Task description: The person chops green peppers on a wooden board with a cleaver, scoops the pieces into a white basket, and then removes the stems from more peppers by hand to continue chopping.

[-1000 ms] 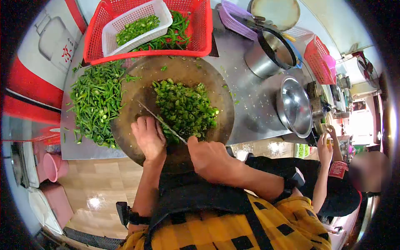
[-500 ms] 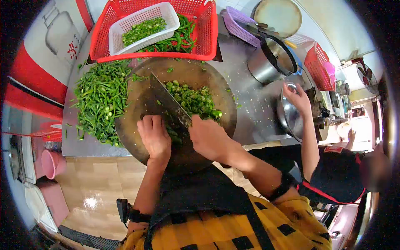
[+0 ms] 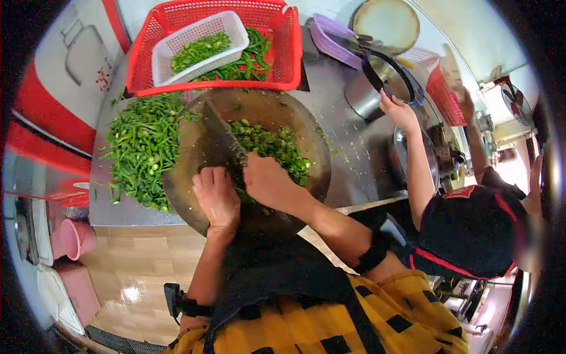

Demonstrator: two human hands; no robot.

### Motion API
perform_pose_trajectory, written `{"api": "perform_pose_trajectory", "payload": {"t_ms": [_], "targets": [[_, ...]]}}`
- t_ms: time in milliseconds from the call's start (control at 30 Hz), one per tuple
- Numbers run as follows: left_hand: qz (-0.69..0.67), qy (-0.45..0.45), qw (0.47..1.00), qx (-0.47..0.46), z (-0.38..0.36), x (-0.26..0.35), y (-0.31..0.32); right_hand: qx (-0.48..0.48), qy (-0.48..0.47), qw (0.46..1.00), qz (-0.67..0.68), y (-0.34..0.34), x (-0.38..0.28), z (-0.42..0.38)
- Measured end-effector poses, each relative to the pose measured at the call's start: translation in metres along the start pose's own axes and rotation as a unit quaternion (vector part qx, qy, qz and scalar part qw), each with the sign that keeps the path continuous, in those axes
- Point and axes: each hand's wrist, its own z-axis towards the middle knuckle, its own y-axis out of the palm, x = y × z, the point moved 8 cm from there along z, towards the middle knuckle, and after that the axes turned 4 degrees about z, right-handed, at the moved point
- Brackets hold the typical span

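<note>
My right hand [image 3: 268,182] is wrapped round the handle of a cleaver [image 3: 227,131], whose blade points away from me over a round wooden chopping board [image 3: 312,133]. Left of the blade, my left hand [image 3: 217,197] rests on the board with curled fingers, against green peppers partly hidden under the hands. Chopped green peppers [image 3: 274,141] lie in a heap on the board, to the right of the blade. Whole and cut long green peppers [image 3: 141,147] are piled on the steel table beside the board's left edge.
A red basket [image 3: 289,53] behind the board contains green peppers and a white basket [image 3: 236,38] of chopped ones. At right stand a steel pot [image 3: 359,97], a purple basket [image 3: 330,44] and a metal bowl [image 3: 433,156]. A co-worker's hand [image 3: 401,112] reaches to the pot.
My right hand and the cleaver have shifted left, nearer my left hand. The co-worker's hand has moved from above the metal bowl to the pot. Another arm now shows by the red basket at right.
</note>
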Motion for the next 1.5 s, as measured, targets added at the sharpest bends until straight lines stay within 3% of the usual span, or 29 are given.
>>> {"api": "perform_pose_trajectory", "payload": {"t_ms": [100, 167, 233, 333, 567, 767, 1000, 1100, 1200, 1433, 1500], "targets": [[-0.039, -0.005, 0.998, -0.055, -0.002, -0.011, -0.008, 0.039, -0.025, 0.999, 0.001, -0.025, 0.006, -0.019], [-0.077, 0.004, 0.992, -0.096, 0.000, -0.011, -0.014, 0.008, 0.045, 0.994, 0.102, -0.040, 0.021, -0.032], [-0.135, 0.030, 0.982, -0.127, -0.001, -0.004, -0.025, 0.016, 0.054, 0.992, 0.109, -0.039, 0.043, -0.041], [-0.023, 0.095, 0.978, -0.182, -0.022, 0.013, -0.020, 0.011, 0.058, 0.991, 0.123, -0.029, 0.053, -0.059], [-0.030, -0.036, 0.992, -0.116, -0.014, 0.012, -0.018, 0.010, 0.024, 0.999, 0.028, -0.041, 0.015, -0.085], [-0.118, -0.061, 0.991, -0.005, -0.017, -0.008, -0.019, -0.084, 0.010, 0.993, -0.087, -0.023, -0.002, -0.095], [-0.032, -0.031, 0.999, -0.002, -0.008, -0.005, -0.001, -0.153, -0.028, 0.979, -0.132, -0.008, -0.026, -0.078], [-0.022, -0.039, 0.999, -0.012, -0.003, -0.005, 0.001, -0.138, -0.033, 0.983, -0.115, 0.009, -0.015, -0.043], [-0.018, -0.025, 0.999, -0.017, -0.005, 0.002, -0.002, -0.041, -0.109, 0.991, -0.070, -0.009, -0.020, -0.038], [-0.007, -0.042, 0.999, -0.012, -0.008, -0.001, -0.001, -0.109, 0.021, 0.991, -0.072, -0.038, -0.015, -0.068], [-0.012, -0.033, 0.999, 0.008, -0.008, -0.002, -0.001, -0.188, 0.053, 0.978, -0.076, -0.025, -0.013, -0.080]]}}
